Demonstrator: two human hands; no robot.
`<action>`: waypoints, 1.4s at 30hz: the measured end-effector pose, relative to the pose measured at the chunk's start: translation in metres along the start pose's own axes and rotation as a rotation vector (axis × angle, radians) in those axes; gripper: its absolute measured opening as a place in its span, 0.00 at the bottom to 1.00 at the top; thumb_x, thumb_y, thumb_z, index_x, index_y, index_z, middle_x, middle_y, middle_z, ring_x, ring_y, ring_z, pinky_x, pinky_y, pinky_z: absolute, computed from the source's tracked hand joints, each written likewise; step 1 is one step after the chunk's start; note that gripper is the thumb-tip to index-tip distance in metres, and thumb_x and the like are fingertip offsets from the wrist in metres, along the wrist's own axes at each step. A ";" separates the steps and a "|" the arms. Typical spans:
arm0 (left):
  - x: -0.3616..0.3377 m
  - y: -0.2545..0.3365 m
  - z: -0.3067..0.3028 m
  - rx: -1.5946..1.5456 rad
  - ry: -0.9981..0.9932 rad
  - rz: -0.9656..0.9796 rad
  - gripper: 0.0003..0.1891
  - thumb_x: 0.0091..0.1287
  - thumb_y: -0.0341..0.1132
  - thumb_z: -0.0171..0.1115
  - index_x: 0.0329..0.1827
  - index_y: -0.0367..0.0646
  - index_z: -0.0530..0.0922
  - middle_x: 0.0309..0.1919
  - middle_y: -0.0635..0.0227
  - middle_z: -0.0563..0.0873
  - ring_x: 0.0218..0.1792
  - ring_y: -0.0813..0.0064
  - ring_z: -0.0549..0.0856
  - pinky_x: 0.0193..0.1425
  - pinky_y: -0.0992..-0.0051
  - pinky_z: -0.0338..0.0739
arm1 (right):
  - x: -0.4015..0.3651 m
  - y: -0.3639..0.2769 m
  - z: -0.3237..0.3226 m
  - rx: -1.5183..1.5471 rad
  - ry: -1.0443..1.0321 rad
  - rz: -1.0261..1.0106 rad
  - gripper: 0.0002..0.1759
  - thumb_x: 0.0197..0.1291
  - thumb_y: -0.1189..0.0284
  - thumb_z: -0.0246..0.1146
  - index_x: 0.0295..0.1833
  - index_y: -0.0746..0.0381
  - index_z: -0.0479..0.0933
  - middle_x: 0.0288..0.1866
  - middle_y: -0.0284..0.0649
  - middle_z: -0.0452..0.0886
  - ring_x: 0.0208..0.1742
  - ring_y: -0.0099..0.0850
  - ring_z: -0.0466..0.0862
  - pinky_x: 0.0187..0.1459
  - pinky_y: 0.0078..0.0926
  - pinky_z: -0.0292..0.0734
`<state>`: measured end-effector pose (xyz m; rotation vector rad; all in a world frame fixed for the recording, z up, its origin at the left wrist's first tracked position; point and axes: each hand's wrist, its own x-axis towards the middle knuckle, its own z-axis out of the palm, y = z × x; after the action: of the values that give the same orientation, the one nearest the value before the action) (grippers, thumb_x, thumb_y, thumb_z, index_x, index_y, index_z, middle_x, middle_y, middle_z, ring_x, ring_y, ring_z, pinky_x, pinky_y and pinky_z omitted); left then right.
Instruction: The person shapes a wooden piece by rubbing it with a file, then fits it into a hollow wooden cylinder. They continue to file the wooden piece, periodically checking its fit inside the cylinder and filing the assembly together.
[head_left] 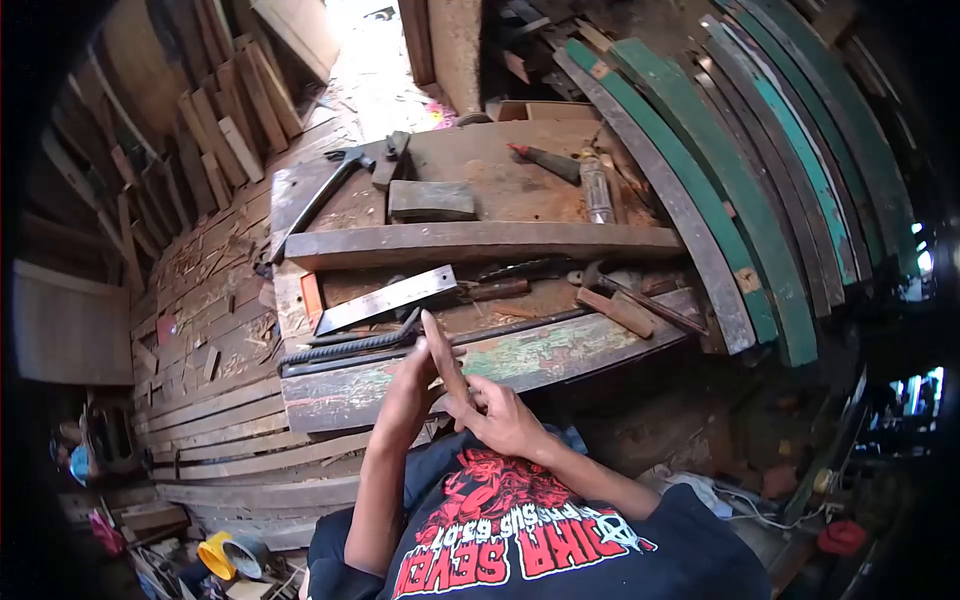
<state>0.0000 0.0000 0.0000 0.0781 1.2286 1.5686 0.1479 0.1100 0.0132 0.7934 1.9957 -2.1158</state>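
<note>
A short, narrow piece of wood (pixel 446 362) stands tilted between my hands, just off the front edge of the bench. My right hand (pixel 507 418) is closed around its lower end. My left hand (pixel 406 376) is against its left side, with fingertips showing past the far side; part of these fingers is hidden. Beyond my left hand lie a ribbed metal bar (pixel 345 346) with a bent end and a try square (pixel 385 300) with a metal blade and orange handle. Painted, worn wood (pixel 520 352) forms the bench's near edge.
A long plank (pixel 480 241) crosses the bench. Behind it are a claw hammer (pixel 322 200), a grey block (pixel 431 201) and a clear bottle (pixel 597 190). Another hammer (pixel 640 300) lies at the right. Green-painted boards (pixel 690 180) lean there, and scrap wood covers the left floor.
</note>
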 end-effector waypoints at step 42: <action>-0.014 -0.046 0.024 1.110 0.071 0.025 0.25 0.83 0.47 0.53 0.48 0.26 0.81 0.35 0.28 0.84 0.44 0.27 0.84 0.47 0.42 0.76 | -0.029 0.129 -0.249 -0.767 0.982 -0.015 0.26 0.60 0.59 0.78 0.56 0.63 0.80 0.49 0.56 0.84 0.55 0.56 0.81 0.58 0.53 0.75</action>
<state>0.0516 -0.0005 -0.0146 0.7472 2.0199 0.7426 0.2996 0.3260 -0.0862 1.7857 2.8798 -0.7428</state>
